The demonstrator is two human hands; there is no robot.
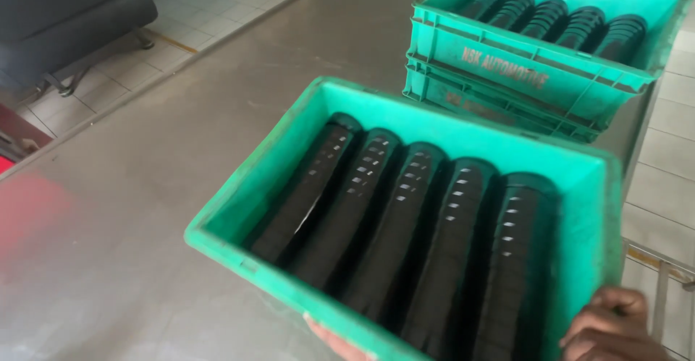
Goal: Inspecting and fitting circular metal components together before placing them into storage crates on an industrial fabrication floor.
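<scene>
Fingers (615, 317) of my right hand (612, 332) curl tight around the near right corner of a green plastic crate (289, 151), while my left hand (337, 343) shows only as a sliver under the near rim, its grip impossible to tell. The crate hangs tilted over a bare steel table (145, 223), holding five rows of stacked black ring-shaped parts (405, 223). I judge the load heavy and the rigid walls slick, so the hold belongs under the rim at both ends, kept level lest the rows slide. Two more green crates (521, 64), stacked and similarly filled, sit farther along the table.
</scene>
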